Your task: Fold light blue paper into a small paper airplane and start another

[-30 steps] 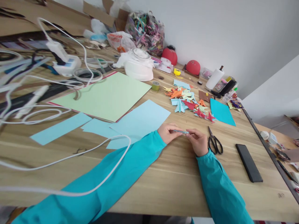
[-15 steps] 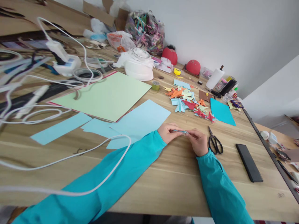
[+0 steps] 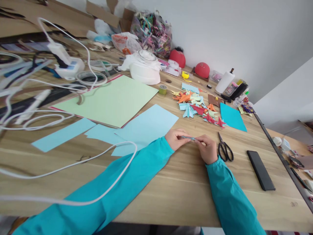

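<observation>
Between my two hands is a small folded piece of light blue paper (image 3: 188,137), seen nearly edge-on. My left hand (image 3: 176,139) pinches its left end, thumb against fingers. At the other end, the fingertips of my right hand (image 3: 206,148) are closed on it. Black-handled scissors (image 3: 226,151) lie just right of my right hand. A large light blue sheet (image 3: 151,125) rests on the table beyond my left wrist. Farther back is a heap of colourful folded paper shapes (image 3: 199,109).
Light blue strips (image 3: 64,134) and a pale green sheet stack (image 3: 110,101) lie at left. A white cable (image 3: 105,153) crosses over my left sleeve. At right are a black phone-like slab (image 3: 260,170) and a teal sheet (image 3: 233,117). A white roll (image 3: 225,82) stands at the back.
My right fingertips have shifted very slightly on the folded paper. Everything else looks the same.
</observation>
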Motion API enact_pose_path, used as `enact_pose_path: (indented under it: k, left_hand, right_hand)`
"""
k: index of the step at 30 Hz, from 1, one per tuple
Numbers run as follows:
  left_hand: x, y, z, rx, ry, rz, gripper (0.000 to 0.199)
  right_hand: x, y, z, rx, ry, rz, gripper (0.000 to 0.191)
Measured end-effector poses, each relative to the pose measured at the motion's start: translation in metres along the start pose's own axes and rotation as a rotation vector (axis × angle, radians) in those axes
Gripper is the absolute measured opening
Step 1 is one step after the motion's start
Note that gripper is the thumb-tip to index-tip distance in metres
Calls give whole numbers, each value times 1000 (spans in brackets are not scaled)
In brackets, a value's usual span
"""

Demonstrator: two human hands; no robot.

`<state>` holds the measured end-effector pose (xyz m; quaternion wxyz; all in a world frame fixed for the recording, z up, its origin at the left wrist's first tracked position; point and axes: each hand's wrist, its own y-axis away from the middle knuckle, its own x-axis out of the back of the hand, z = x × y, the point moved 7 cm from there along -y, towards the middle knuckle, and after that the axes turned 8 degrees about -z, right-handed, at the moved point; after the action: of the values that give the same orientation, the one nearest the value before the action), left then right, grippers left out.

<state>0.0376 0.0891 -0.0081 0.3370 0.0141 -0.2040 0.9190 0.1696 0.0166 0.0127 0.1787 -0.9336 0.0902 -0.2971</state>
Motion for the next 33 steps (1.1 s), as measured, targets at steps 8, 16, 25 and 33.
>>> enact_pose_path:
  k: [8, 16, 25, 33]
  left_hand:
    - [-2, 1, -1, 31, 24, -4, 20]
    - [-1, 0, -2, -21, 9, -1, 23]
    - [-3, 0, -4, 17, 24, -15, 20]
    - [-3, 0, -3, 37, 62, -13, 18]
  right_hand:
    - [0, 0, -5, 70, 43, -24, 9]
    - [-2, 1, 2, 35, -1, -20, 13]
    - [-4, 1, 2, 37, -36, -17, 7]
    - [-1, 1, 3, 49, -89, 2, 6]
